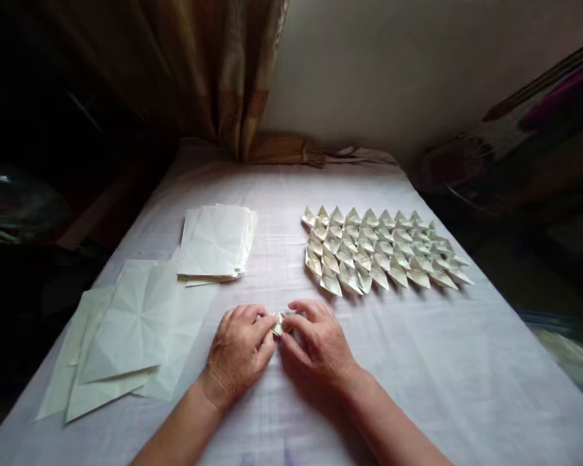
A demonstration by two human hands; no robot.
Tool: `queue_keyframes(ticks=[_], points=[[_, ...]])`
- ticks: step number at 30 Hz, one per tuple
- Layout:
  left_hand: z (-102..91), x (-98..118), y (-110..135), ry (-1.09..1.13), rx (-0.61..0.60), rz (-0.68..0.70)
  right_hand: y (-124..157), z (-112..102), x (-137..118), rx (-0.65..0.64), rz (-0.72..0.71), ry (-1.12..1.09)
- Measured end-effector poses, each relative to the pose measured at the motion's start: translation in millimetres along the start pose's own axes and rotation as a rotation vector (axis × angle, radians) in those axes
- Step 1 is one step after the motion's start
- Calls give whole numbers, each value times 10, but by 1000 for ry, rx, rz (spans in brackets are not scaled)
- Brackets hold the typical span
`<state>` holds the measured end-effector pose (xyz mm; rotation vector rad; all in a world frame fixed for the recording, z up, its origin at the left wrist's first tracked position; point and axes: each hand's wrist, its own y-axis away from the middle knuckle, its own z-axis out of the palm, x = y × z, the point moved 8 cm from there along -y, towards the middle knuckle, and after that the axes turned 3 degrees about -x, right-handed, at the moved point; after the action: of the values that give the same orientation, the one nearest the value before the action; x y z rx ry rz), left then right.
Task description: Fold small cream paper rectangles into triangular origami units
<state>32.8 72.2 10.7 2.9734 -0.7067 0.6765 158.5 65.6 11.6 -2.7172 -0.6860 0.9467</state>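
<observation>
A small folded paper piece [278,325] is pinched between my two hands, just above the white cloth. My left hand [240,346] grips its left side between thumb and forefinger. On the other side, the fingers of my right hand [320,340] close on its right edge. Most of the piece is covered by fingertips, so its full shape is hidden. Beyond my right hand, several folded paper boats [369,252] stand in tight rows, their pointed tips up.
A stack of square paper sheets [216,243] lies beyond my left hand. Larger creased sheets [126,330] overlap at the left. White cloth [442,375] covers the table. A gold-brown curtain [238,77] hangs at the far edge, beside a pale wall [393,71].
</observation>
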Motion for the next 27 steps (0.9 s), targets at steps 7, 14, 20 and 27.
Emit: queue_keyframes(ticks=[7,14,20,27], points=[[-39,-4,-41,7,4,31,-66,-2,-23,-64,-7,58],[-39,-53,-25,66,-30,70,-80,11,-29,-56,22,47],[-66,-42,-23,30,1,93,-149,22,10,-29,119,29],[-75,-102,-12,73,86,55,-155,61,37,-12,97,52]])
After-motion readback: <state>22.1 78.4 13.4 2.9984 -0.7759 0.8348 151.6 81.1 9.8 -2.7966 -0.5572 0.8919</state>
